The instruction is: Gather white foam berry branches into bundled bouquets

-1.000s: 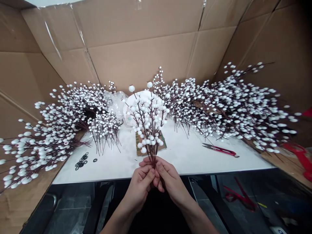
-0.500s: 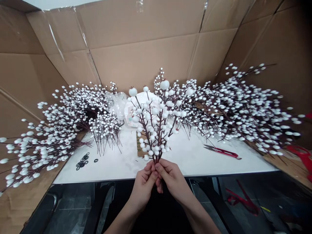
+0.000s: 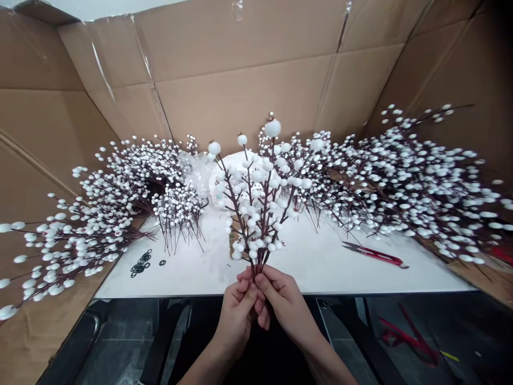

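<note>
A bunch of artificial berry stems point(image 3: 262, 214), with white berries on dark brown twigs, stands upright between my hands at the table's front edge. My left hand point(image 3: 239, 305) is closed around the lower stems from the left. From the other side my right hand point(image 3: 278, 297) pinches the same stems, its thumb lying across them. The two hands touch each other, and the stem ends are hidden by the fingers. Behind the bunch, a white plastic bag point(image 3: 224, 168) and a small printed cardboard piece point(image 3: 234, 243) are partly covered.
Piles of white berry stems lie at left point(image 3: 96, 219) and right point(image 3: 417, 182). Black rubber rings point(image 3: 140, 264) rest on the white table point(image 3: 200, 278) at left. Red-handled thread snips point(image 3: 374, 254) lie at right. Cardboard walls point(image 3: 248, 80) enclose the back and sides.
The view has shifted slightly, so the surroundings sit a little farther right. The bunch looks somewhat more spread, and both hands keep hold of the stems.
</note>
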### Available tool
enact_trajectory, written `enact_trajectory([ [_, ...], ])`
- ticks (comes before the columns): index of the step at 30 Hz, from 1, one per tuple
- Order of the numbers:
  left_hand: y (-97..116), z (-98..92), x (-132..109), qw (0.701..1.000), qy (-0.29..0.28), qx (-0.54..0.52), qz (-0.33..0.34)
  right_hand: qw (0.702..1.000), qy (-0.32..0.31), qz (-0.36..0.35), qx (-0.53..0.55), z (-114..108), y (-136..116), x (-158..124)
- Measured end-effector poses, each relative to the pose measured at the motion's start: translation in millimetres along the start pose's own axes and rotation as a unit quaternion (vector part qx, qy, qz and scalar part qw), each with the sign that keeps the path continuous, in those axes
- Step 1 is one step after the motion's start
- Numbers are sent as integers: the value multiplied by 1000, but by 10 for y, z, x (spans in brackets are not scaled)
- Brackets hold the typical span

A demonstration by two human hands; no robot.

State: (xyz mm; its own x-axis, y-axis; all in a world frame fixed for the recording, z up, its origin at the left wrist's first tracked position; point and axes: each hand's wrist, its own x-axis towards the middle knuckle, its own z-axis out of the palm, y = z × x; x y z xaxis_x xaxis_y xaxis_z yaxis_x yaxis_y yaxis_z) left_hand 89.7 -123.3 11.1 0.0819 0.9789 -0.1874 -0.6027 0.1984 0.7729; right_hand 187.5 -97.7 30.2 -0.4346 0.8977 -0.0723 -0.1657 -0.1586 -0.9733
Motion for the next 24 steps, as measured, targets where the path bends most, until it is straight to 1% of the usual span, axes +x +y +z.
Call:
enact_trajectory([
  [5, 79, 10, -51, 1000, -4, -2, -31, 1000, -19, -9, -4, -18, -17, 8],
  [8, 137, 18, -79, 999, 6, 11, -50, 1000, -29, -9, -3, -18, -36, 9],
  [11, 182, 6, -95, 997, -2, 28, -74, 999, -36, -8, 3, -25, -42, 5],
  [16, 202, -42, -70, 995, -14, -5, -99, 999, -37, -5, 3, -19, -11, -7],
  [18, 191, -50, -46, 995, -17, -10, -95, 1000, -22, -13, 1, 2, 9, -15],
  [20, 190, -40, -25, 997, -24, 13, -78, 1000, 7, -29, -1, 23, 10, -12],
  [22, 223, -26, -9, 996, -39, 66, -52, 998, 31, -46, -2, 26, -22, 19],
  [24, 315, -43, 8, 986, -50, 158, -17, 996, 50, -78, 4, 2, -89, 90],
])
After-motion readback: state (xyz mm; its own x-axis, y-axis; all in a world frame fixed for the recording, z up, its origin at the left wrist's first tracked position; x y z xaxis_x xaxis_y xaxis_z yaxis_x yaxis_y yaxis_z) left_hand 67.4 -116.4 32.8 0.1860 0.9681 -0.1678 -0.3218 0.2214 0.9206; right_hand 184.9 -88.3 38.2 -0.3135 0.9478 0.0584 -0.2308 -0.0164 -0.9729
